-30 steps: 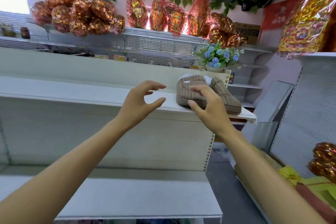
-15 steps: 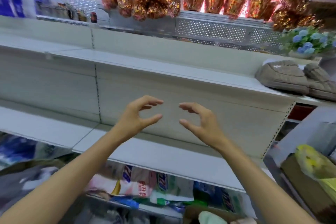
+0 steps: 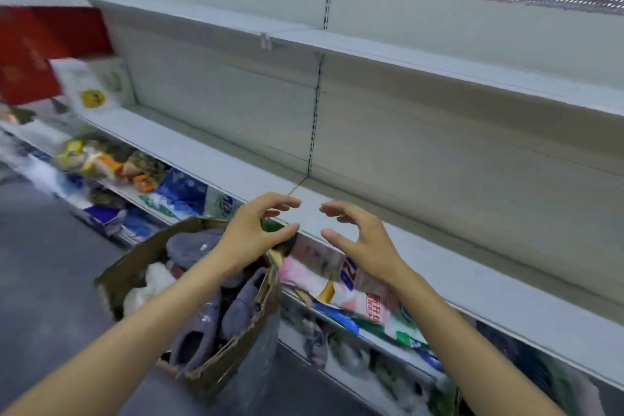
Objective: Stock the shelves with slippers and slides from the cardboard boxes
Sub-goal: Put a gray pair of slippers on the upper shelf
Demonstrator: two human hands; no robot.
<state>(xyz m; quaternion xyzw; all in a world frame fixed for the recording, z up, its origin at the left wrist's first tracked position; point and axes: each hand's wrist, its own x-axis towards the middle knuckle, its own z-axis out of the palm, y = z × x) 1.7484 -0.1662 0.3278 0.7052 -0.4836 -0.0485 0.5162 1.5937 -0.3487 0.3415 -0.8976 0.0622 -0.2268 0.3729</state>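
Note:
A cardboard box stands on the floor at the foot of the shelving, holding several grey slippers and a white fluffy one. My left hand hovers above the box's far corner, fingers loosely curved and holding nothing. My right hand hovers beside it in front of the middle shelf, also loosely curved and holding nothing. The white upper shelf runs bare across the view. The brown slippers placed before are out of view.
Packaged goods in pink, blue and green fill the low shelf under the middle one. Red boxes and a white packet sit at the far left. Grey floor lies left of the box.
My view has swung left and down from the brown slippers on the upper shelf. Both hands have come down empty and now hover over the cardboard box.

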